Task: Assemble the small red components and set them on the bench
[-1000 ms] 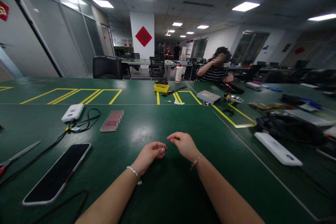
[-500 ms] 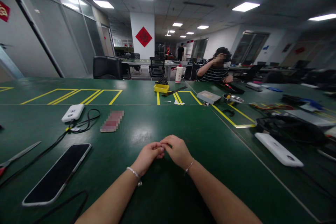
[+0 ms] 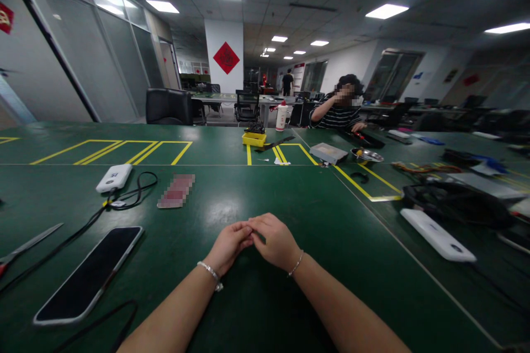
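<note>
My left hand (image 3: 230,245) and my right hand (image 3: 274,240) meet above the green table (image 3: 199,298), near the middle of the view. Their fingertips touch, with the fingers of both hands curled together. Anything between the fingertips is hidden or too small to make out. To the left of my left forearm lies a phone with a dark screen (image 3: 89,276). A blurred reddish card-like item (image 3: 176,191) rests beyond it.
White power bank (image 3: 115,178) with black cable at left, scissors (image 3: 31,244) at the left edge. A white device (image 3: 438,235) and black bag (image 3: 455,204) lie right. Farther back are a yellow tray (image 3: 254,139), grey box (image 3: 328,153), bottle (image 3: 281,117) and a seated person (image 3: 337,110).
The fingers of my right hand have shifted slightly left over the fingertips of my left hand. Both hands remain together.
</note>
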`<state>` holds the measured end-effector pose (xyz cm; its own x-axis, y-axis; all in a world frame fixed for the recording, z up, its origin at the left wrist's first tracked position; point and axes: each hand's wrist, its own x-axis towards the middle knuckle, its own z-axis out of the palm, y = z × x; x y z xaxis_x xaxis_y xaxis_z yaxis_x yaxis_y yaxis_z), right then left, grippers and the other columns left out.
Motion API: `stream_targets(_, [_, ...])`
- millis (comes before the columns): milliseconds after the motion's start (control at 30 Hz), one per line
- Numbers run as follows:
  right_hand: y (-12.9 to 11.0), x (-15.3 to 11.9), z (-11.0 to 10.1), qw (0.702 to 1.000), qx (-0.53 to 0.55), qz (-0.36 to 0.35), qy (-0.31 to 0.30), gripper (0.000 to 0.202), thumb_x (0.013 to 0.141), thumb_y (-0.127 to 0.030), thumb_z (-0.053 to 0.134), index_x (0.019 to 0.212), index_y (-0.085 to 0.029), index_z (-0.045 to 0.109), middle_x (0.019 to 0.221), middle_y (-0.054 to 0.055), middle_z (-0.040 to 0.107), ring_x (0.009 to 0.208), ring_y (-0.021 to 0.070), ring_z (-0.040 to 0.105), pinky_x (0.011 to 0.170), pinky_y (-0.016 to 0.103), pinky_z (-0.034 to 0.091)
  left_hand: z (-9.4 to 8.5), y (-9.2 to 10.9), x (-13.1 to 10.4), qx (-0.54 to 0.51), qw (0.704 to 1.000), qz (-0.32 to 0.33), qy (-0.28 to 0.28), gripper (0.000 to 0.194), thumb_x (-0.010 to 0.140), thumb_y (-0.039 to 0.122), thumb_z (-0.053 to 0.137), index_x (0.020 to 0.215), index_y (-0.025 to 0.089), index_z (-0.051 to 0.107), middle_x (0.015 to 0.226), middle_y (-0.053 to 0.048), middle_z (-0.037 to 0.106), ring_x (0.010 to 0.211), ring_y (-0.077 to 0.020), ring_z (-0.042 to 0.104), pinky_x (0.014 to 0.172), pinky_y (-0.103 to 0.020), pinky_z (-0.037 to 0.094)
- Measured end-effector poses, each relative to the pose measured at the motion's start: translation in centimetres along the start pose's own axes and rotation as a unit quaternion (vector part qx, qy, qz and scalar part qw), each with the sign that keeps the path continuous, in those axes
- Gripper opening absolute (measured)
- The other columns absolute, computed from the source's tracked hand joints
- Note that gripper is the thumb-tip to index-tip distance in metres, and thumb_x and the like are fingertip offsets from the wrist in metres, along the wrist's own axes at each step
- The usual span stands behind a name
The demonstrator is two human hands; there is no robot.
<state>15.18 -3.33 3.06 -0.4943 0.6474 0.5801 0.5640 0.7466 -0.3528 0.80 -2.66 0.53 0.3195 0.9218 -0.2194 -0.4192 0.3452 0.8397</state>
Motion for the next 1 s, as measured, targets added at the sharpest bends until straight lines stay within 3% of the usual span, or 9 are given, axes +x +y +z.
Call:
stream_targets(233, [-0.07, -0.02, 0.46, 0.999, -0.038, -0.004, 0.008, 0.029, 0.075, -0.016, 0.049, 0.104, -0.016, 0.052, 0.094, 0.006, 0.06, 0.087, 0.0176, 0.05, 0.081, 0.032, 0.04, 0.2, 0.24, -0.3, -0.001, 1.0, 0.002, -0.012, 0.018, 0.066, 0.025, 0.065, 0.074, 0.01, 0.061, 0.069, -0.004, 0.06, 0.064, -0.0102, 0.056, 0.065, -0.022, 0.042])
stream_targets(400, [-0.5, 0.04, 0.8, 0.987, -0.143, 0.07, 0.007, 0.006, 0.073, -0.022, 0.051, 0.076, -0.017, 0.053, 0.078, 0.006, 0.054, 0.076, 0.0185, 0.046, 0.069, 0.03, 0.04, 0.54, 0.22, -0.4, 0.023, 0.999, 0.006, -0.035, 0.018, 0.067, 0.027, 0.065, 0.07, 0.01, 0.06, 0.066, -0.004, 0.061, 0.06, -0.0096, 0.054, 0.063, -0.022, 0.041])
stream_targets(567, [-0.3, 0.14, 0.87, 0.981, -0.186, 0.063, 0.003, 0.007, 0.071, -0.021, 0.05, 0.065, -0.018, 0.048, 0.07, 0.004, 0.051, 0.069, 0.0169, 0.044, 0.063, 0.028, 0.037, 0.69, 0.06, -0.36, 0.034, 0.999, 0.002, -0.032, 0.021, 0.064, 0.028, 0.066, 0.072, 0.009, 0.061, 0.066, -0.005, 0.061, 0.059, -0.0106, 0.054, 0.062, -0.023, 0.041])
stream_targets(1000, [-0.19, 0.02, 0.56, 0.975, -0.217, 0.047, -0.029, 0.01, 0.071, -0.027, 0.05, 0.07, -0.017, 0.05, 0.07, 0.003, 0.054, 0.068, 0.0158, 0.047, 0.06, 0.025, 0.034, 0.63, 0.33, -0.58, 0.064, 0.998, 0.0, -0.027, 0.019, 0.063, 0.029, 0.066, 0.066, 0.011, 0.06, 0.063, -0.002, 0.059, 0.058, -0.0093, 0.052, 0.062, -0.022, 0.039])
